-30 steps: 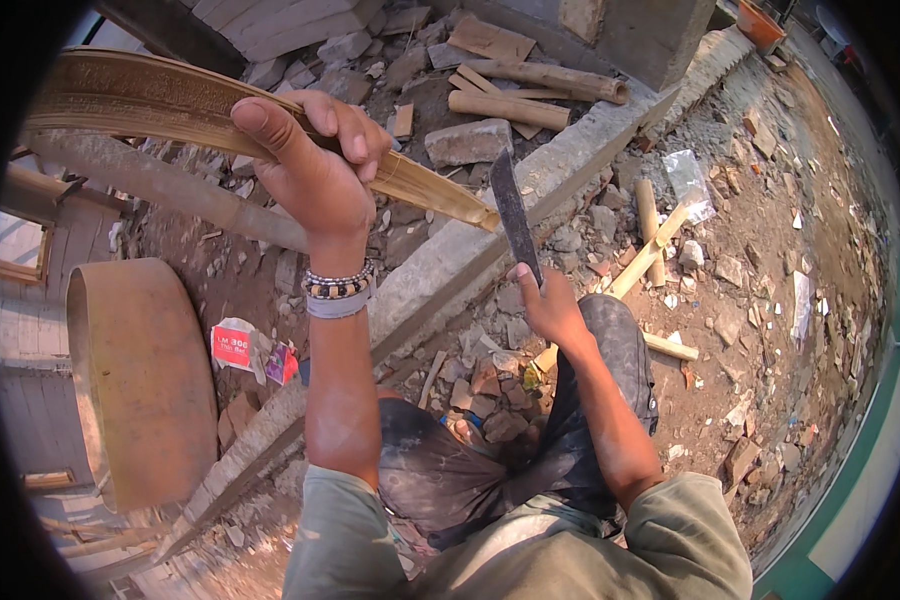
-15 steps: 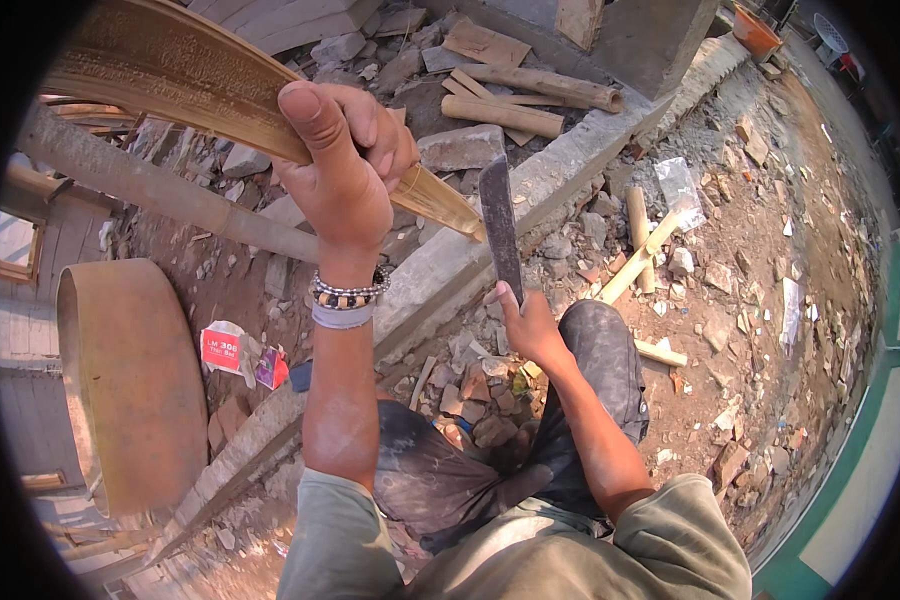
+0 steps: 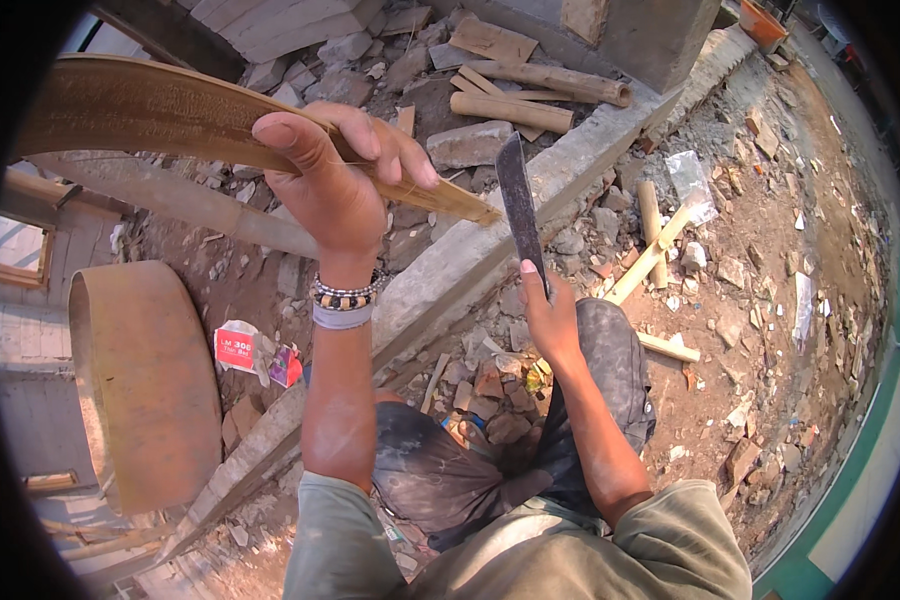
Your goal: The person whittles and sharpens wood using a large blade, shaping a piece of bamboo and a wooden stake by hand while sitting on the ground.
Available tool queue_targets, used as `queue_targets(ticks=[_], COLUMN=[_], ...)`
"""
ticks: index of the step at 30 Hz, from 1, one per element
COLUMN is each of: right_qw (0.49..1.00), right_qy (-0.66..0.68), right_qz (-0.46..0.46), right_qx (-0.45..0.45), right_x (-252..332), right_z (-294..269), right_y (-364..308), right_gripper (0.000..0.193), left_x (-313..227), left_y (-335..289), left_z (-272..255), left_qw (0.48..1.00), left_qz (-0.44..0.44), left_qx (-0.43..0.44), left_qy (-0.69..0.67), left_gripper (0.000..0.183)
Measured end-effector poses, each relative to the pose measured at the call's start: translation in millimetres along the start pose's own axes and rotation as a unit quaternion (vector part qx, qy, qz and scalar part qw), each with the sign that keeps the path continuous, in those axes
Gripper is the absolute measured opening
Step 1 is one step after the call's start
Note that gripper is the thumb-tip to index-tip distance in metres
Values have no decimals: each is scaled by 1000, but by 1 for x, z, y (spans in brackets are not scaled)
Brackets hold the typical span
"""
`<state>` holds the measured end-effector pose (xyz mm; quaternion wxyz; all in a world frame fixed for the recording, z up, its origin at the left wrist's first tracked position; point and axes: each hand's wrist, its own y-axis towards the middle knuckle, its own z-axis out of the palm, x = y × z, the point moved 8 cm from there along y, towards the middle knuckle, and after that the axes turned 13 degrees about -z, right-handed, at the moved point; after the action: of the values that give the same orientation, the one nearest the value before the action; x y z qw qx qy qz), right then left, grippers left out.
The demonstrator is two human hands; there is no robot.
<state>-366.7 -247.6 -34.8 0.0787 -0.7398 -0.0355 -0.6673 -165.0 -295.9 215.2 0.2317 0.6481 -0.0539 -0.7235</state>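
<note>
A long split length of bamboo (image 3: 160, 112) slants from the far left down toward the middle. My left hand (image 3: 330, 200) is closed round it near its narrow end, with the fingers over the far edge and the thumb along the near side. That end comes down at the concrete beam (image 3: 460, 268); I cannot tell if it touches. My right hand (image 3: 552, 318) grips a dark-bladed machete (image 3: 519, 200) low down, its blade pointing away from me and tilted left. The blade stands just right of the bamboo's end, apart from it. The machete's handle is mostly hidden in the fist.
Cut bamboo pieces (image 3: 650, 235) lie on the rubble to the right, with more bamboo (image 3: 515, 110) beyond the beam. A large curved brownish drum-like thing (image 3: 150, 385) stands at left beside a torn red-and-white package (image 3: 235, 345). An orange container (image 3: 762, 25) sits far right.
The bamboo's far-left part has swung down toward me, and its narrow end sits slightly farther right. My right hand and the machete have shifted a little right, the blade leaning more to the left.
</note>
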Motion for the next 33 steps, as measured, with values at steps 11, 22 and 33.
queue_targets(ticks=[11, 22, 33], right_qw=[995, 989, 960], right_qy=[6, -116, 21], right_qz=[-100, -82, -223], right_qx=[-18, 37, -170], right_x=[34, -7, 41], right_z=[7, 21, -1], right_y=[14, 19, 17], right_gripper=[48, 38, 35], left_x=[4, 9, 6], left_y=[3, 8, 2], left_z=[-15, -17, 3], left_qw=[996, 1000, 994], left_qz=[9, -12, 7], left_qx=[53, 3, 85], left_qy=[-72, -19, -66], left_gripper=[71, 68, 71])
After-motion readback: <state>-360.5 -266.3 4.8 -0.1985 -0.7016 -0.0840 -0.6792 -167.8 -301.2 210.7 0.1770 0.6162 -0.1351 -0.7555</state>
